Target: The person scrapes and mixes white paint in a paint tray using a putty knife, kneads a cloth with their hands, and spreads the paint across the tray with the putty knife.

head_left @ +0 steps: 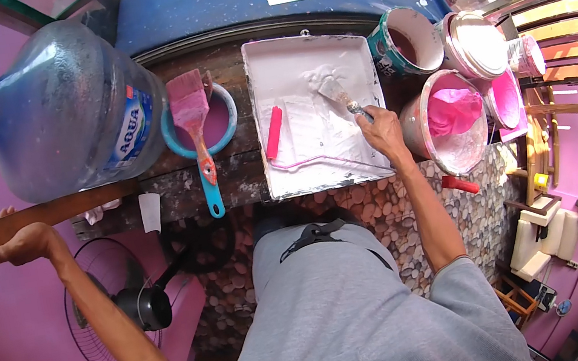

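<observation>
Scraper (341,95), gripped by its handle in the closed right hand (382,136), blade in white paint (320,77) toward the far edge of the tray (330,175). Inside, near the tray's left edge, a red roller (275,132) (more pinkish, really). Beside the tray on the worktop (240,172), a wide brush (189,101) across a blue-rimmed tub (230,130), handle toward the near edge. At the right end, several buckets (415,130). Left hand (28,244) open near a curved wooden bar (72,210), contact hard to tell.
</observation>
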{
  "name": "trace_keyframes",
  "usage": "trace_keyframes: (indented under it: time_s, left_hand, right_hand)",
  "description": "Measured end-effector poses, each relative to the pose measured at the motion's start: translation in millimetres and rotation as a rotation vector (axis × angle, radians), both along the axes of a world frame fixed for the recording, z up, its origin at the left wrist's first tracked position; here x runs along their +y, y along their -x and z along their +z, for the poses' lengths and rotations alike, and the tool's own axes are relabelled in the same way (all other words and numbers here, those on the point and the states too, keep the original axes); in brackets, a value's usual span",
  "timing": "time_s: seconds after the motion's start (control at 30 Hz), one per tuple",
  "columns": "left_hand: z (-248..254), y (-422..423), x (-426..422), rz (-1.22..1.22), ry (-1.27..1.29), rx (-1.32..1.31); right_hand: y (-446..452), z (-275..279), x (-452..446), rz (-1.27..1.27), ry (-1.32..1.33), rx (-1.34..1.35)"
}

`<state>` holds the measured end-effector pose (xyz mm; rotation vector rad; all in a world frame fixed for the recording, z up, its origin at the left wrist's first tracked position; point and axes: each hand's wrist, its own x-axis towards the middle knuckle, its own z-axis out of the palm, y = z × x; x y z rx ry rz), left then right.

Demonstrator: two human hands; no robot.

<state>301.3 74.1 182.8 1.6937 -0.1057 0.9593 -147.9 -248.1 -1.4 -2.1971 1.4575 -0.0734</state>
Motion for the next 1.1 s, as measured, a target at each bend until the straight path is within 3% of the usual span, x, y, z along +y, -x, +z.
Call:
trace_keyframes:
  time_s: [0.77,0.83,0.93,0.97,1.1]
  left_hand:
    - [-1.2,-4.0,2.3,-0.008,0.022,-0.005]
    - [-2.4,-3.9,3.2,-0.018,0.009,-0.011]
    - [-0.9,-0.5,-0.8,-0.017,-0.004,-0.028]
    - [0.0,0.3,-2.5,-0.009,-0.006,-0.035]
    - [-0.6,-3.1,0.9,-0.024,0.026,-0.039]
  right_hand:
    - [-12.8,-19.2,-2.9,-0.019,-0.008,-0.15]
    - [-18.2,-7.1,-2.3,-0.032,-0.17,-0.202]
    - [-23.6,-21.7,-0.6,-0.027,-0.137,-0.207]
    - [-24.2,-24.0,-0.5,-0.013,-0.17,-0.339]
    - [-31.5,-24.5,-4.5,-0.02,-0.074,-0.232]
